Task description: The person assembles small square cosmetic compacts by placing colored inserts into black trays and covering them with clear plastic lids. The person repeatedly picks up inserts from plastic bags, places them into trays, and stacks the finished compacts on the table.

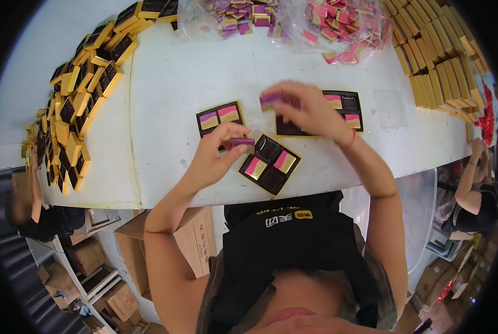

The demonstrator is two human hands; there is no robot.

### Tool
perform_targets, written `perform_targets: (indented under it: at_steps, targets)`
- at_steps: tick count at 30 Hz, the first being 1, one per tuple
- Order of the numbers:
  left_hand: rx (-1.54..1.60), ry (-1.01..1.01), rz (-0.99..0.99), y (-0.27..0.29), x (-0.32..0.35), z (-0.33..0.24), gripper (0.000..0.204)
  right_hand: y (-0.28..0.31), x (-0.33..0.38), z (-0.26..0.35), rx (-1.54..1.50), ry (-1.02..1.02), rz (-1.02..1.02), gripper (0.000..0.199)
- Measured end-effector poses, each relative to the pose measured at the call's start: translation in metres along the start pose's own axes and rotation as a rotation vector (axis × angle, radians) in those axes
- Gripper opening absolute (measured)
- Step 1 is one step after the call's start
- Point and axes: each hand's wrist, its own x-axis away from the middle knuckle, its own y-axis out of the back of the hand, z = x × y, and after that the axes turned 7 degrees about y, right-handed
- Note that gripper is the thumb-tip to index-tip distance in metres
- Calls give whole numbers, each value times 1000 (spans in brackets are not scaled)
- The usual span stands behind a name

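Both hands pinch purple-wrapped sweets — the left hand [215, 153] one [241, 142] just above the tilted tray [269, 163] near the counter's [171, 89] front edge, the right hand [310, 108] another [271, 99] higher, poised over empty cells.

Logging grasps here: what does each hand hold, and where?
Left hand pinches a purple wrapped piece by its end; right hand pinches another purple piece likewise.

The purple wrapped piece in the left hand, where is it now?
In the head view, the purple wrapped piece sits pinched in the left hand, just above the centre tray.
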Motion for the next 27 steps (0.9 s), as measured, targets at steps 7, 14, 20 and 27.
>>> perform_targets:
  at_steps: [7,14,20,27]
  targets:
    - [-127,-119,-123,-66,42,-5,21,-32,46,7,39,44,27,14]
    - [-521,-247,-419,-87,46,7,18,-20,35,3,324,196,306,9]
    - [-640,-200,-382,-63,58,9,19,-25,52,9,438,204,238,11]
    - [-577,-190,-387,-64,64,16,26,-36,67,0,375,301,44,13]
